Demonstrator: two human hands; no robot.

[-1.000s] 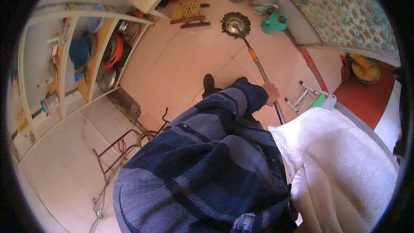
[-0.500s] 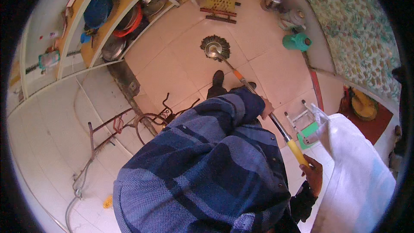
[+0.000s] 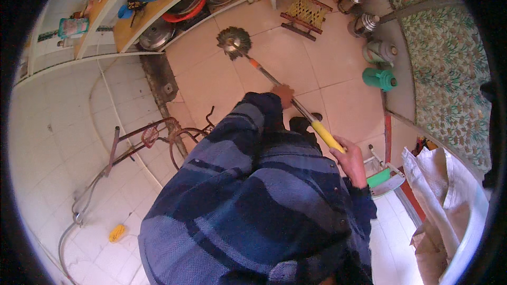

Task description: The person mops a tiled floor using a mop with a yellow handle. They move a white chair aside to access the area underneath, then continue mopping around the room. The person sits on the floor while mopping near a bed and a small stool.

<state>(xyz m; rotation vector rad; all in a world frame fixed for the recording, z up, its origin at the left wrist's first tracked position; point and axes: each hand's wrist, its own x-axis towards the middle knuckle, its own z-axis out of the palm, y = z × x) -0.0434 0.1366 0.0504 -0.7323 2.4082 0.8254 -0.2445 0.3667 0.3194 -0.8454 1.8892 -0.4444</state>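
Note:
I hold a mop by its long pole (image 3: 303, 110), which slants from the lower right up to the far left. Its round head (image 3: 233, 42), with a shiny disc in the middle and a dark fringe, rests on the tiled floor near the shelves. My left hand (image 3: 283, 95) is closed round the metal part of the pole, below an orange collar. Around the end of the yellow grip (image 3: 327, 137) my right hand (image 3: 353, 159) is wrapped. Both arms wear blue plaid sleeves.
Shelves with basins and pots (image 3: 157, 34) line the far left. A folding stool (image 3: 306, 15) stands beyond the mop head. Along the right wall are several flasks, one a green flask (image 3: 380, 78). A metal frame (image 3: 142, 140) is at left, a white sack (image 3: 443, 190) at right.
The mop head has moved left across the floor toward the shelves. Both hands have shifted up and left with the pole, and the view has turned.

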